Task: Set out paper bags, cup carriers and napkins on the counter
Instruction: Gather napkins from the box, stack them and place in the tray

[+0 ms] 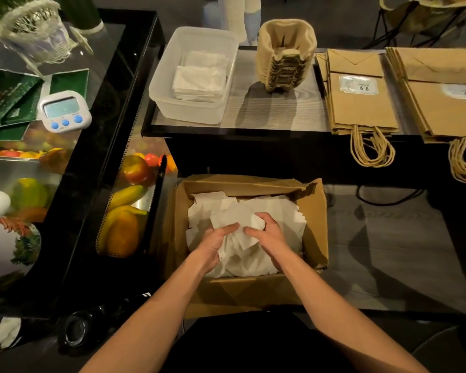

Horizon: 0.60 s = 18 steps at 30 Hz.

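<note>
An open cardboard box on the floor below the counter holds loose white napkins. Both my hands are inside it: my left hand and my right hand each grip a bunch of napkins from either side. On the counter above stand a clear plastic tub with stacked napkins, a stack of pulp cup carriers set on edge, and two piles of brown paper bags with twine handles hanging over the front edge.
A black display case with fruit stands at the left. On its glass top sit a white digital timer, green cards and a woven basket. Cables lie on the floor at the right. A crumpled napkin lies at the bottom left.
</note>
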### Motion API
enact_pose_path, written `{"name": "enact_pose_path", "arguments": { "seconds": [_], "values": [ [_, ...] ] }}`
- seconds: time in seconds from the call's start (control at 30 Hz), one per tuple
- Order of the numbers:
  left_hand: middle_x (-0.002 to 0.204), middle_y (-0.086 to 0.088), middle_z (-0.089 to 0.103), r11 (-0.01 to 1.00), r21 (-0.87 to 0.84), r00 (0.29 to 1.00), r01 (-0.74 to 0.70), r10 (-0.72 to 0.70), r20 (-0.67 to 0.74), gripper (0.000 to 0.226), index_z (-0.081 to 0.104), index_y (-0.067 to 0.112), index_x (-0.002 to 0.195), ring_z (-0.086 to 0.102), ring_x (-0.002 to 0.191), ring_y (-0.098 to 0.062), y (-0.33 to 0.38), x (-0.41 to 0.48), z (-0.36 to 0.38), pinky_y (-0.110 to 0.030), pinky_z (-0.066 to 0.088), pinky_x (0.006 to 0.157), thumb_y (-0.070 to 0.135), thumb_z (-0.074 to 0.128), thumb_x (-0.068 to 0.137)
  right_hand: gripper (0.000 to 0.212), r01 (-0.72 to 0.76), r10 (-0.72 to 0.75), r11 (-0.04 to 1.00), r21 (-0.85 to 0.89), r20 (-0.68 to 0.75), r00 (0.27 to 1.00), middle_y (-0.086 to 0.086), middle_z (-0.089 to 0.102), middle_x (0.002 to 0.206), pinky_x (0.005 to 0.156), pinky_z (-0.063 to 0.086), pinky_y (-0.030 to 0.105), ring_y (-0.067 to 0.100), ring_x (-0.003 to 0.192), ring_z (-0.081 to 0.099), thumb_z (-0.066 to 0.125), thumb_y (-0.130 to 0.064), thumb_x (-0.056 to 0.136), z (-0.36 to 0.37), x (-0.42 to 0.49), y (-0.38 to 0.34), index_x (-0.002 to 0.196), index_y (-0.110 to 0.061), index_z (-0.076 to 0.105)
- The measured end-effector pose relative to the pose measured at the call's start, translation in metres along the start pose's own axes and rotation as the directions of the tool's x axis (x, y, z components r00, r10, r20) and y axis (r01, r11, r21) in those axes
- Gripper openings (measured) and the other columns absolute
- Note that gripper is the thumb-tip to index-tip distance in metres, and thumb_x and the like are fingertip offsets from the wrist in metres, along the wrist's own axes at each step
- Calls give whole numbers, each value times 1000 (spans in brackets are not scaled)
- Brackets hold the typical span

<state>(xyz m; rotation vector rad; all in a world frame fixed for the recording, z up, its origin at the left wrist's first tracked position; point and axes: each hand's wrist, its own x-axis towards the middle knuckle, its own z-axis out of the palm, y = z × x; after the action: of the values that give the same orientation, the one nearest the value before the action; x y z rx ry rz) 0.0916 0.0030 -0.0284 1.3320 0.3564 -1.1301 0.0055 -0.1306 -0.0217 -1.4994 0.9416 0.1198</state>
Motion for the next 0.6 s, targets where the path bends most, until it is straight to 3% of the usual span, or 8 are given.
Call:
{"name": "enact_pose_path", "arguments": {
  "seconds": [0.1, 0.17, 0.23, 0.3, 0.37, 0.47, 0.53, 0.6],
  "values": [
    [111, -11, 77, 1000, 24, 997, -17, 18, -69, 41, 66, 9, 123, 73, 106, -31, -1, 4, -1, -48, 56, 98, 14, 81, 85, 50, 97, -96, 994, -50, 15, 995, -7, 55, 122, 76, 45, 18, 9, 108, 56, 77, -28, 89, -7, 0, -2, 132, -25, 51],
    [116, -7, 75, 992, 113, 995, -50, 59, -77, 44, 66, 14, 122, 67, 113, -25, -3, 5, -1, -46, 48, 108, 24, 84, 83, 44, 167, -161, 974, -150, 57, 985, -4, 60, 118, 79, 45, 19, 10, 105, 57, 76, -33, 90, -11, 0, -6, 127, -20, 57],
    [114, -5, 75, 993, 105, 997, -57, 62, -49, 44, 66, 15, 122, 68, 109, -21, -2, 2, 0, -41, 49, 104, 31, 82, 84, 31, 222, -210, 948, -228, 78, 975, -3, 63, 105, 75, 46, 20, 11, 97, 58, 76, -32, 90, -14, 2, -11, 112, -15, 61],
    [114, -7, 77, 998, 47, 999, -50, 50, 2, 53, 67, 14, 125, 71, 110, -25, -2, 1, -2, -45, 51, 104, 34, 84, 79, 27, 211, -204, 957, -198, 53, 977, -9, 60, 97, 71, 44, 16, 3, 88, 55, 75, -29, 91, -16, 1, -16, 109, -18, 58],
    [117, -8, 76, 999, 25, 999, -44, 44, 5, 61, 67, 13, 127, 71, 113, -29, -3, 3, -6, -52, 51, 106, 30, 88, 73, 30, 152, -149, 983, -105, 32, 988, -11, 64, 101, 67, 47, 16, -2, 89, 58, 72, -28, 94, -19, 2, -17, 119, -22, 57],
    [115, -11, 76, 999, -26, 999, -32, 32, -34, 48, 65, 11, 127, 72, 109, -32, -4, 5, -7, -56, 54, 101, 17, 83, 83, 26, 125, -123, 989, -79, 30, 992, -6, 69, 107, 67, 50, 17, 3, 92, 64, 65, -25, 99, -21, 1, -13, 124, -18, 60],
    [115, -11, 76, 999, -36, 998, -32, 30, -60, 47, 64, 11, 126, 72, 109, -32, -4, 5, -8, -56, 53, 101, 19, 82, 84, 14, 130, -128, 985, -114, 21, 992, -5, 68, 97, 69, 49, 22, 10, 88, 64, 62, -27, 101, -21, 2, -8, 110, -16, 66],
    [114, -11, 76, 999, -44, 996, -31, 27, -81, 52, 64, 12, 126, 72, 110, -32, -4, 6, -7, -56, 53, 102, 24, 86, 80, 17, 138, -139, 980, -140, 4, 990, -2, 62, 80, 65, 44, 26, 12, 75, 58, 62, -28, 101, -22, 3, -7, 92, -14, 66]
  ]
}}
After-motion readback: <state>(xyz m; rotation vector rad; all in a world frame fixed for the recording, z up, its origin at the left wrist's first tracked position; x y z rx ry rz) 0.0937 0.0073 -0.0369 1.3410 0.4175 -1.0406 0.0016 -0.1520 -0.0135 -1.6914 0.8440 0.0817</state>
